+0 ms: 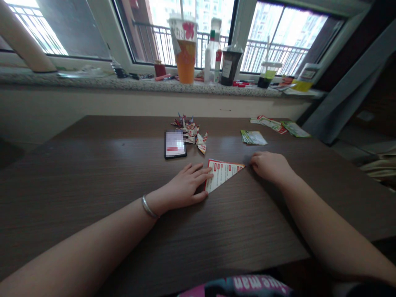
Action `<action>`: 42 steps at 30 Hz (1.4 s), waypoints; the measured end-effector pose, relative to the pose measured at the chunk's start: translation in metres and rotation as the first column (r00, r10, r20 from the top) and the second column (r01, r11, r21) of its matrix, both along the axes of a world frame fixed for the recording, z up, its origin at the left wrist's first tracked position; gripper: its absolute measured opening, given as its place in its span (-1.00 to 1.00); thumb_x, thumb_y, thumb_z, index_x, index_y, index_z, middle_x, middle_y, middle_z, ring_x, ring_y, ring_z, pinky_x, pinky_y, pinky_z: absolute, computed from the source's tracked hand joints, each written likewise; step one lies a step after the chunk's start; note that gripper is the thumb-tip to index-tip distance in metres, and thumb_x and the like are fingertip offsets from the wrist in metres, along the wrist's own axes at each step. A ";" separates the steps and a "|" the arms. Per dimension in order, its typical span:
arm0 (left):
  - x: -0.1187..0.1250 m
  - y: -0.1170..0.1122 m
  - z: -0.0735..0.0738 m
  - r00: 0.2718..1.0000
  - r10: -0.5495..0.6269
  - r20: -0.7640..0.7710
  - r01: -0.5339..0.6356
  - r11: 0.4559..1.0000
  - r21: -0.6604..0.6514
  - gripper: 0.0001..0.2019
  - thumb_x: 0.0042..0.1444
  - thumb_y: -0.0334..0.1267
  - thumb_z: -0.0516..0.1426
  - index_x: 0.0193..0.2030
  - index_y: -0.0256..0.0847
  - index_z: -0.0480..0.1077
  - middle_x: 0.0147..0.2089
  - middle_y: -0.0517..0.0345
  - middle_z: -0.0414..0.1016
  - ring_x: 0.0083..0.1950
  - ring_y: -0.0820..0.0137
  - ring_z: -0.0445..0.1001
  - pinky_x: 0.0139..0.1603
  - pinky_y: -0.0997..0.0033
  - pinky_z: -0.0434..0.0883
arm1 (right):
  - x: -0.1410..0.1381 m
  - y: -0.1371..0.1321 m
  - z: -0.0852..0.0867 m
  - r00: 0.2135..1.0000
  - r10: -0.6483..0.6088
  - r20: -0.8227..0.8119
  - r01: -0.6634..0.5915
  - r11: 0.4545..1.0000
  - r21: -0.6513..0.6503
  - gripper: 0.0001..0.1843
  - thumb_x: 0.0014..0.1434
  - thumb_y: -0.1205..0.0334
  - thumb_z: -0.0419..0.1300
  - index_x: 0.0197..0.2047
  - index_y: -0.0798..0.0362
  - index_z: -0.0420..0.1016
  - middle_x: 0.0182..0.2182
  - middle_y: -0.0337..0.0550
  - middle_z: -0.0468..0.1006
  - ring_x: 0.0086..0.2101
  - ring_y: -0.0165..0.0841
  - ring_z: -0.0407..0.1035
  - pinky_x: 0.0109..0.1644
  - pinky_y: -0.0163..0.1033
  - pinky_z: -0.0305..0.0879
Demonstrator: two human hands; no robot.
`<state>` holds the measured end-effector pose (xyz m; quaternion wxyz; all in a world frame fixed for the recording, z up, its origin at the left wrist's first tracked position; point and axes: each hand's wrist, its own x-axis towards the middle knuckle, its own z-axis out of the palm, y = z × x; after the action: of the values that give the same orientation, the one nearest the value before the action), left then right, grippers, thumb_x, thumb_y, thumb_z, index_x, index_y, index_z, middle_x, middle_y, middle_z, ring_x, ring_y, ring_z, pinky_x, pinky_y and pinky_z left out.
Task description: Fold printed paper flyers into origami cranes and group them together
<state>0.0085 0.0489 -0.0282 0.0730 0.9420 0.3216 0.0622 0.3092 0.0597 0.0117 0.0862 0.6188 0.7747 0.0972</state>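
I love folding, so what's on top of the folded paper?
The left hand rests fingertips on the left edge of the folded paper. Red print shows beside them; anything beneath them is covered.

Tabletop (pixel 77 173) free leftward, phone (pixel 175 144) blocking beyond left fingers (pixel 203 177)

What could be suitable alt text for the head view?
A person's left hand touches a printed paper triangle on a table; the right hand is near its narrow tip. Behind lie a phone and folded paper pieces, with cups on the windowsill.
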 end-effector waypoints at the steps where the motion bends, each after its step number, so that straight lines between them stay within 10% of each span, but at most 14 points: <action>1: 0.000 0.000 0.000 1.000 0.002 0.005 -0.002 1.000 -0.001 -0.49 0.20 -0.05 0.05 0.29 -0.07 0.18 0.42 0.15 0.06 0.42 0.08 -0.01 0.37 -0.06 -0.02 | -0.001 -0.001 0.000 1.000 0.025 -0.009 -0.025 0.999 0.034 -0.71 0.23 0.25 0.02 -0.19 0.00 0.59 -0.11 -0.03 0.57 -0.20 -0.21 0.47 -0.32 -0.24 0.30; 8: 0.005 0.002 0.003 0.999 0.005 0.033 -0.005 1.000 -0.011 -0.50 0.20 -0.11 0.04 0.28 -0.08 0.19 0.41 0.14 0.09 0.41 0.10 0.00 0.37 -0.05 -0.02 | -0.014 -0.004 -0.015 0.848 0.506 -0.159 -0.478 0.859 0.185 -0.70 0.21 0.26 0.12 0.01 -0.01 0.48 0.02 -0.08 0.51 -0.05 -0.22 0.39 -0.02 -0.12 0.33; 14: 0.004 0.002 0.004 0.998 0.004 0.069 -0.002 1.000 -0.027 -0.49 0.18 -0.18 0.05 0.28 -0.12 0.19 0.40 0.10 0.11 0.41 0.15 0.01 0.39 -0.01 -0.04 | -0.022 0.003 -0.027 0.701 0.673 -0.235 -0.639 0.739 0.212 -0.76 0.24 0.32 0.08 -0.09 0.06 0.54 -0.10 -0.04 0.58 -0.05 -0.26 0.41 0.03 -0.12 0.32; 22: 0.004 0.002 0.007 0.995 0.005 0.099 -0.005 1.000 -0.003 -0.50 0.18 0.02 0.10 0.21 -0.08 0.28 0.37 0.03 0.16 0.38 0.10 0.08 0.33 -0.04 0.07 | -0.029 -0.003 -0.019 0.727 0.670 -0.153 -0.642 0.741 0.195 -0.80 0.25 0.28 0.09 -0.18 0.07 0.55 -0.18 -0.04 0.61 -0.15 -0.29 0.44 -0.04 -0.18 0.28; 42: 0.017 -0.007 0.016 0.970 -0.036 0.240 -0.060 0.923 0.380 -0.87 0.22 -0.30 0.04 -0.26 -0.18 0.42 -0.27 0.15 0.54 -0.26 0.36 0.47 -0.21 0.32 0.33 | -0.068 -0.031 -0.014 0.795 0.587 -0.150 -0.498 0.774 0.391 -0.85 0.25 0.27 0.05 -0.28 0.05 0.44 -0.39 -0.18 0.53 -0.36 -0.35 0.35 -0.27 -0.23 0.10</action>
<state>0.0258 0.0419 -0.0120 -0.0750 0.9213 0.2975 0.2390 0.2410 0.0288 -0.0027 -0.1553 0.3790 0.8974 0.1637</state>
